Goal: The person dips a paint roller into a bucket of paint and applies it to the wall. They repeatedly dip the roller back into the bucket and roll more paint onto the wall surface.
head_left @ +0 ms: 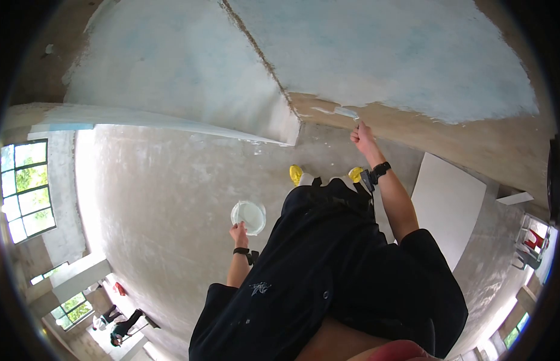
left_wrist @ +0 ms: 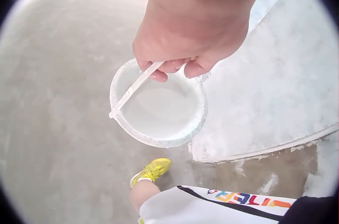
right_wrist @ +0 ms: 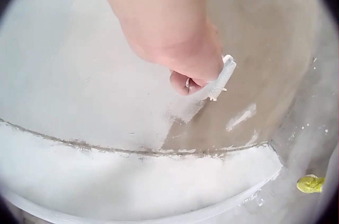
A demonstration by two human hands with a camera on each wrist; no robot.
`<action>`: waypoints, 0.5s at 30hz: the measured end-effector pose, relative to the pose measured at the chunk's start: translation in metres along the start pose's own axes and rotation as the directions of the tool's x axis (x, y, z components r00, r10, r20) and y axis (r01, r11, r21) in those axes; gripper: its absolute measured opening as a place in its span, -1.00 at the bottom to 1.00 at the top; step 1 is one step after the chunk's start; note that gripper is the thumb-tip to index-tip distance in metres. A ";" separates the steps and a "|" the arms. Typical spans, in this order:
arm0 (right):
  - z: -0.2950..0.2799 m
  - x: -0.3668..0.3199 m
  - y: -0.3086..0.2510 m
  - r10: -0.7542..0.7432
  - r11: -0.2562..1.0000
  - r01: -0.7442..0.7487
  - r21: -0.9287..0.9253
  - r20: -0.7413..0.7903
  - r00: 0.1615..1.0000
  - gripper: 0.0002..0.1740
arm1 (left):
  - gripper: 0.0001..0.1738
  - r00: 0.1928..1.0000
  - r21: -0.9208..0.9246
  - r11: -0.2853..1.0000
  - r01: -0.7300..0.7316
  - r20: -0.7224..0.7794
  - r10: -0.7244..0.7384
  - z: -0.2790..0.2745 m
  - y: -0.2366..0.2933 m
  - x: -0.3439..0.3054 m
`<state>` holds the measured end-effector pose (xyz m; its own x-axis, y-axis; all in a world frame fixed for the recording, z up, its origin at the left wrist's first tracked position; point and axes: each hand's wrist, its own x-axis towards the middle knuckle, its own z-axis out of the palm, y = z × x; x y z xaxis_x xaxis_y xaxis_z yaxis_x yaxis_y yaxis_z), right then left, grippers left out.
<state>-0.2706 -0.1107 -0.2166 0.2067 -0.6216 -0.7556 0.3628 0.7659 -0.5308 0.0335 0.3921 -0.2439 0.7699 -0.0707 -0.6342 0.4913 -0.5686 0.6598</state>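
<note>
My left hand [head_left: 238, 234] grips the pale strip handle [left_wrist: 135, 87] of a white plastic bucket [left_wrist: 198, 129], which hangs below the fingers. Whitish paint [left_wrist: 161, 106] shows inside it. My right hand [head_left: 365, 139] has its fingers curled round the handle of a small paint roller [right_wrist: 226, 74], the handle mostly hidden by the hand. In the right wrist view the white roller head lies against the wall, where whitish paint meets bare brown surface. The head view shows that roller low on the wall, along the bare brown strip [head_left: 412, 124].
A painted wall [head_left: 376, 54] meets a second painted wall [head_left: 171, 66] at a rough corner seam. Behind the right arm lies a large white board [head_left: 448, 195] on the concrete floor [head_left: 165, 198]. Two people [head_left: 124, 327] are far off at lower left, near windows [head_left: 30, 186].
</note>
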 end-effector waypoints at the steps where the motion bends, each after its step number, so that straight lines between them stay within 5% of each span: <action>1: 0.005 0.007 0.003 0.037 0.999 -0.037 0.027 -0.005 0.999 -0.65 | -0.87 1.000 -0.009 1.000 0.012 -0.003 -0.012 -0.001 -0.001 0.000; 3: 0.012 0.026 0.010 0.075 0.996 -0.075 0.054 -0.004 0.997 -0.65 | -0.88 1.000 -0.022 1.000 0.021 -0.011 -0.021 -0.003 -0.001 0.003; 9: 0.027 0.085 0.028 0.290 0.815 -0.276 0.510 0.055 0.956 -0.66 | -0.88 0.994 -0.024 0.997 0.070 -0.082 -0.072 -0.005 -0.013 0.012; 11: 0.031 0.092 0.034 0.124 0.970 -0.118 0.211 -0.015 0.992 -0.68 | -0.90 0.993 -0.021 0.997 0.075 -0.085 -0.076 -0.009 -0.013 0.008; 15: 0.028 0.136 0.051 0.034 0.992 -0.049 -0.120 -0.124 0.992 -0.69 | -0.92 0.992 -0.048 0.996 0.076 -0.093 -0.080 -0.011 -0.007 0.005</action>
<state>-0.1981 -0.1610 -0.3359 0.1042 -0.5701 -0.8150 0.2403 0.8096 -0.5356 0.0383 0.4050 -0.2470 0.7625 0.0516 -0.6449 0.5672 -0.5328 0.6280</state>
